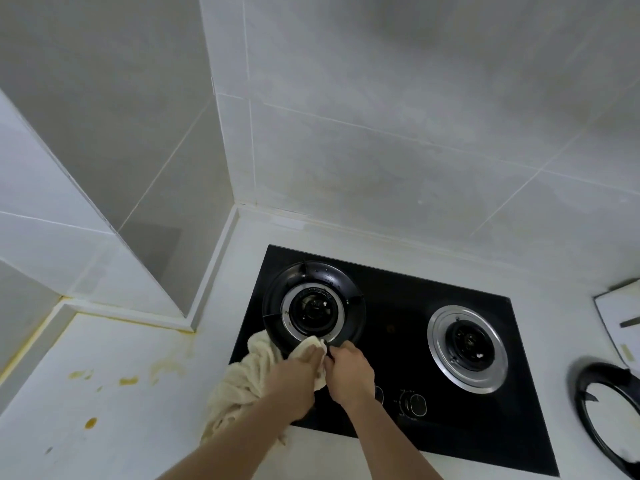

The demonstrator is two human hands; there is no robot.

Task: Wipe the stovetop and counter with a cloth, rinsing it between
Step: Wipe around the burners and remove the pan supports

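Note:
A black glass stovetop [391, 306] with two burners lies in the white counter [131, 403]. The left burner carries a black pan-support ring [277, 296]; the right burner [467, 344] shows only its silver ring. My left hand [298, 379] holds a cream cloth [242, 379] against the near rim of the black ring. My right hand [349, 368] pinches that same rim right beside it. Most of the cloth trails down to the left over the stove's front left corner.
Yellow-orange stains [128, 380] dot the counter left of the stove, with more along the wall joint. A second black ring [588, 410] lies on the counter at the right edge, behind it a white board [616, 317]. Tiled walls close the back and left.

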